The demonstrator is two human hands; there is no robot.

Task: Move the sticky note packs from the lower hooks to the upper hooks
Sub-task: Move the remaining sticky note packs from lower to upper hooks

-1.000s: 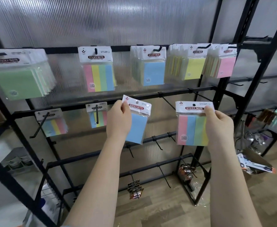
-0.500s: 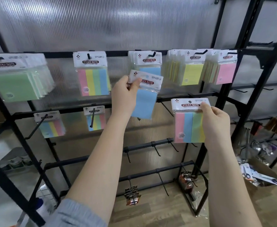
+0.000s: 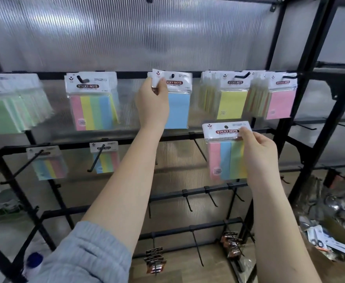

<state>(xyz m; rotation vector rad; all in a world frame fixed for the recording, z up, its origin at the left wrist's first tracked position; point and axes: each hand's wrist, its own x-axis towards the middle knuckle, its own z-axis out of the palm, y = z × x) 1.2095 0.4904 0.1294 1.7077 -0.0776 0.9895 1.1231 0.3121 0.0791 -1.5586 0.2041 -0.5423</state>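
a black wire rack point(image 3: 302, 82) carries rows of hooks. the left hand point(image 3: 153, 103) pinches the header of a blue sticky note pack point(image 3: 177, 107) up at an upper hook point(image 3: 172, 75). the right hand point(image 3: 259, 152) grips a striped sticky note pack point(image 3: 224, 158) lower down, off any hook

Plain blue sticky note pack in clear wrap with white header card point(image 3: 176, 103): upright at the upper rail, its hanger hole on the tip of an upper black metal hook point(image 3: 173, 75), header corner pinched. Four-stripe pink-blue-green-yellow sticky note pack, white header point(image 3: 224, 152): held upright, off any hook, in front of the lower rail. Two more striped packs point(image 3: 106, 158) point(image 3: 49, 164) hang on lower hooks, left.
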